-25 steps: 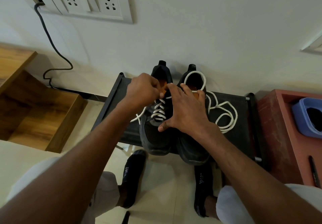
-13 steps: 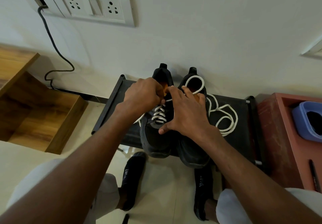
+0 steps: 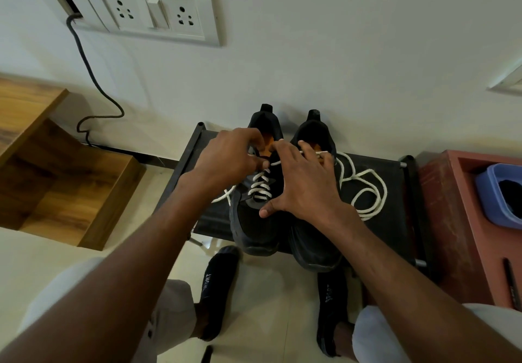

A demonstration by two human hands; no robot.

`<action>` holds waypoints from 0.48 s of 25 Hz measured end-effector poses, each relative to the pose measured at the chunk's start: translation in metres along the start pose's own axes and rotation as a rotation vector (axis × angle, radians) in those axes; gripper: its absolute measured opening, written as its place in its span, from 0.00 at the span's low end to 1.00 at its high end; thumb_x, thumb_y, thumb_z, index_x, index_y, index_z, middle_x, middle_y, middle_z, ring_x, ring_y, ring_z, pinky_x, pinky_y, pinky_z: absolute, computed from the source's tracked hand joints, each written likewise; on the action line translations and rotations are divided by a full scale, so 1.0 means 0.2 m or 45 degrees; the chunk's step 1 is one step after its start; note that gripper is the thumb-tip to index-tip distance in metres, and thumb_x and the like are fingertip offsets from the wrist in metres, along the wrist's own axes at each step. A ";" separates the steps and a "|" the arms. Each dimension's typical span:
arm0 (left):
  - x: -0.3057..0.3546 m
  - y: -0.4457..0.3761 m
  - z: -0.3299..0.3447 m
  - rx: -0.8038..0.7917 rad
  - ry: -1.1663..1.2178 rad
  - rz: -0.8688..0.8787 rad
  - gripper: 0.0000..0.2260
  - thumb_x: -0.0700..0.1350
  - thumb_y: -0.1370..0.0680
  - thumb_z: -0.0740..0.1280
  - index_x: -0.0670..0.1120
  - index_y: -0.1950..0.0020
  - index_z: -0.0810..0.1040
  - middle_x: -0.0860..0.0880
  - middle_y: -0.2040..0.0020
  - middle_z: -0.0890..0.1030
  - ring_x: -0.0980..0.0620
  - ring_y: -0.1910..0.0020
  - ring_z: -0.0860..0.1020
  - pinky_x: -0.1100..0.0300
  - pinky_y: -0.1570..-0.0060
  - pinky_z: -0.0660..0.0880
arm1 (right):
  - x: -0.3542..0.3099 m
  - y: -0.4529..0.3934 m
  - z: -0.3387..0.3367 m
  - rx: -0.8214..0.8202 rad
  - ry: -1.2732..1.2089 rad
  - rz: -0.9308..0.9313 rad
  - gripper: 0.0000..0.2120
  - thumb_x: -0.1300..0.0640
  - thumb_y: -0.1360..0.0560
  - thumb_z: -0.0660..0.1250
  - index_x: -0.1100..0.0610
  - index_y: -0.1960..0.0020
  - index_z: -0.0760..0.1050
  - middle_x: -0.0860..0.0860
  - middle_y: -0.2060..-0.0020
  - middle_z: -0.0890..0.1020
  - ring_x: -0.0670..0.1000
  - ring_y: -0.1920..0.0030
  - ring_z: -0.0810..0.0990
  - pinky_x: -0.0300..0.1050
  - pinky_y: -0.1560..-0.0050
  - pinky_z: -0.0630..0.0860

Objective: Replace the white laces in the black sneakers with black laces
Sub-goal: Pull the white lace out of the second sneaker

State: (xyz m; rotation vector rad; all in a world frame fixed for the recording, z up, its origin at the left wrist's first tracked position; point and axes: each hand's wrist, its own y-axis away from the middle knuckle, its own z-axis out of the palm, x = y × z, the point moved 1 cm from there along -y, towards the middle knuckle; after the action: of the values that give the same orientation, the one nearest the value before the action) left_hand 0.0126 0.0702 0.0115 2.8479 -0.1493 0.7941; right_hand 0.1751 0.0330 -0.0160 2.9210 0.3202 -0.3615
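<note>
White lace (image 3: 261,186) on left sneaker (image 3: 255,210), pinched by left hand (image 3: 228,162). Right hand (image 3: 305,184) spread, fingers hooking lace top.

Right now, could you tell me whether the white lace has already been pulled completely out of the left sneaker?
No, the white lace is still crisscrossed through the lower eyelets of the left sneaker.

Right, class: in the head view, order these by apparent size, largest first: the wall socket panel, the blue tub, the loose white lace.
1. wall socket panel
2. loose white lace
3. blue tub, though the frame edge cuts it off, so its rank is unsure.
</note>
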 end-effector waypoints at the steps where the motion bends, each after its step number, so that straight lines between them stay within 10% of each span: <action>1: 0.00 -0.01 0.02 0.010 -0.096 0.039 0.07 0.49 0.26 0.78 0.55 0.51 0.83 0.53 0.58 0.81 0.51 0.59 0.81 0.59 0.64 0.70 | 0.00 0.00 0.00 -0.002 -0.003 0.003 0.63 0.28 0.45 0.81 0.44 0.20 0.53 0.46 0.17 0.58 0.58 0.17 0.52 0.70 0.21 0.50; 5: 0.05 -0.04 0.02 0.149 -0.062 0.036 0.03 0.47 0.26 0.77 0.51 0.59 0.86 0.54 0.59 0.82 0.52 0.59 0.81 0.58 0.63 0.73 | 0.01 0.00 -0.01 -0.009 0.001 0.003 0.63 0.27 0.45 0.80 0.44 0.20 0.53 0.45 0.18 0.59 0.57 0.17 0.54 0.69 0.21 0.52; 10: 0.02 -0.02 -0.16 0.331 1.309 -0.392 0.06 0.36 0.19 0.67 0.43 0.56 0.77 0.46 0.57 0.87 0.51 0.55 0.87 0.59 0.61 0.79 | 0.01 -0.01 -0.01 -0.021 0.002 -0.005 0.61 0.28 0.44 0.81 0.44 0.21 0.53 0.46 0.17 0.57 0.58 0.17 0.53 0.69 0.21 0.53; 12: 0.01 0.00 -0.17 0.238 1.118 -0.360 0.06 0.38 0.17 0.66 0.41 0.54 0.76 0.46 0.61 0.86 0.51 0.61 0.86 0.55 0.61 0.79 | 0.01 -0.01 -0.02 -0.020 -0.004 -0.008 0.61 0.29 0.44 0.81 0.44 0.21 0.53 0.46 0.17 0.57 0.58 0.17 0.53 0.68 0.21 0.52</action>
State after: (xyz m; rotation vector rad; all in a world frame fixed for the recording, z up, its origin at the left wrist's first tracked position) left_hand -0.0025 0.0771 0.0409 2.2997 0.4503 1.9333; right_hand 0.1768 0.0349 -0.0136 2.9045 0.3302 -0.3631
